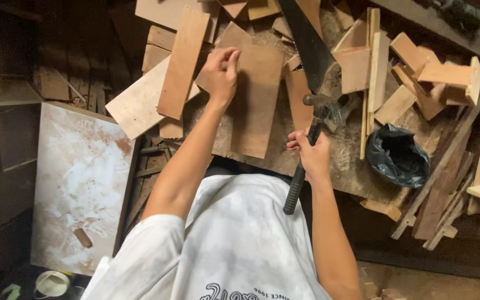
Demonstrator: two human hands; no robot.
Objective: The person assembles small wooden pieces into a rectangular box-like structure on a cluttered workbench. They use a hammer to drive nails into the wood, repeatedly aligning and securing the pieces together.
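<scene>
Two hands: both belong to the person in the pale shirt, seen from above at a cluttered workbench.
Left hand: the left hand lies on a brown wooden board, palm down, fingers curled loosely at the board's upper left corner, pressing rather than gripping.
Right hand: the right hand is wrapped tight around the handle of a hammer, fingers fully closed on the shaft about halfway along.
Hammer: its dark grip end points down toward the person's body, and its metal head sits above the hand, just right of the board, over sawdust.
Board: it lies flat on the bench, long side running away from the person, its near end close to the bench edge.
Saw: a hand saw lies just beyond the hammer head, blade running up and to the left out of view.
Offcuts: a narrow reddish plank rests across a pale larger panel just left of the left hand; many short wood scraps are heaped on the right of the bench.
Bag: a crumpled black plastic bag sits on the bench, right of the right hand.
Left side: a white, stained slab stands lower, beside the bench.
</scene>
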